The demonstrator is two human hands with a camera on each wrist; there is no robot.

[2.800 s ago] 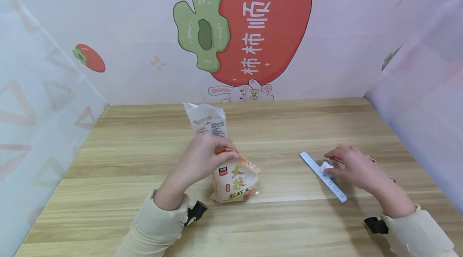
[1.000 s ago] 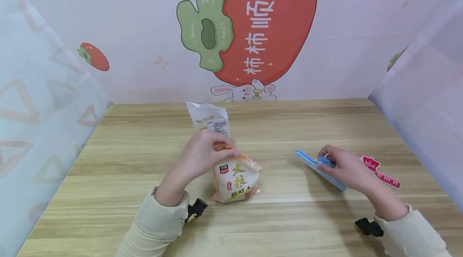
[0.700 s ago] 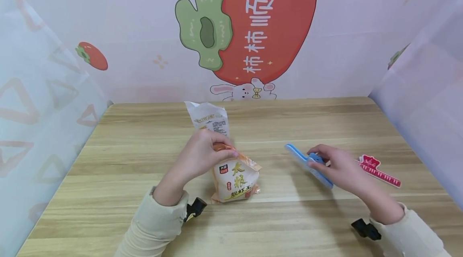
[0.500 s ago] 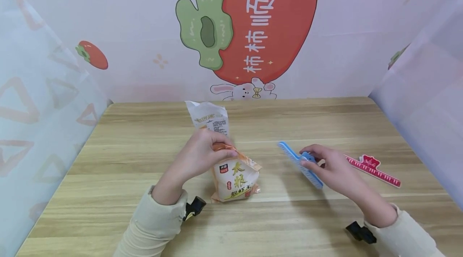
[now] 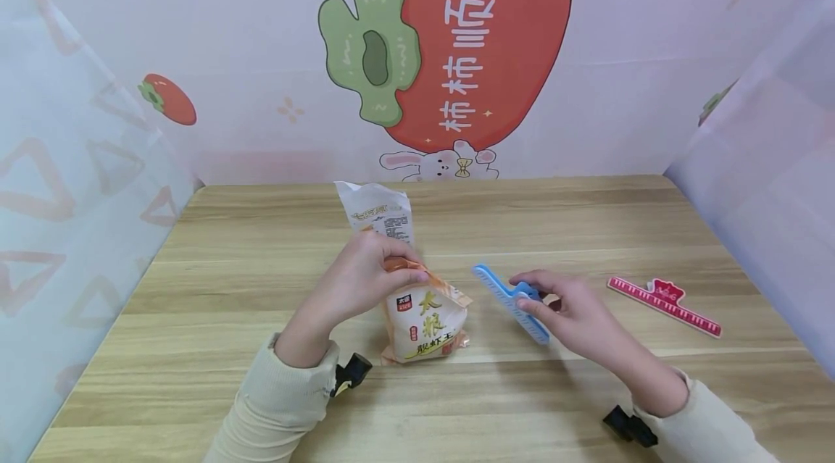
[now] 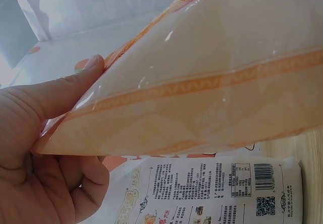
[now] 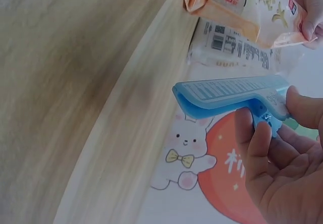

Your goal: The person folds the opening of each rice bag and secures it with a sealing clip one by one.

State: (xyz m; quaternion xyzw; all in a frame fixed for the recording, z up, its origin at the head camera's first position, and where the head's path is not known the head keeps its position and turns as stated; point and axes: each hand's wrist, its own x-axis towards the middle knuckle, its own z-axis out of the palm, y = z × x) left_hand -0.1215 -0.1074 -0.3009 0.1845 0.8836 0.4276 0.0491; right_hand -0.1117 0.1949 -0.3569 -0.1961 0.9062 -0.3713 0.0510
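Note:
My left hand (image 5: pixel 362 278) pinches the gathered top of an orange-and-white bag of rice (image 5: pixel 427 329) between thumb and fingers. The bag stands upright on the table, its printed front towards me. Just right of it, my right hand (image 5: pixel 570 311) holds a blue long-bar clip (image 5: pixel 512 303) by its handle, thumb on one side and fingers on the other. In the right wrist view the bars of the blue clip (image 7: pixel 222 93) stand apart at the near end. That clip is raised off the table, tilted, beside the bag.
Behind the rice bag is a white printed bag (image 5: pixel 378 206), partly hidden by my left hand. A red clip with a piano-key pattern (image 5: pixel 665 306) lies on the wooden table (image 5: pixel 261 231) to the right. Printed cloth walls (image 5: pixel 261 86) enclose the back and sides.
My right hand has picked up the blue clip from the table and carried it left towards the rice bag, uncovering the red clip. The left hand keeps its pinch in place.

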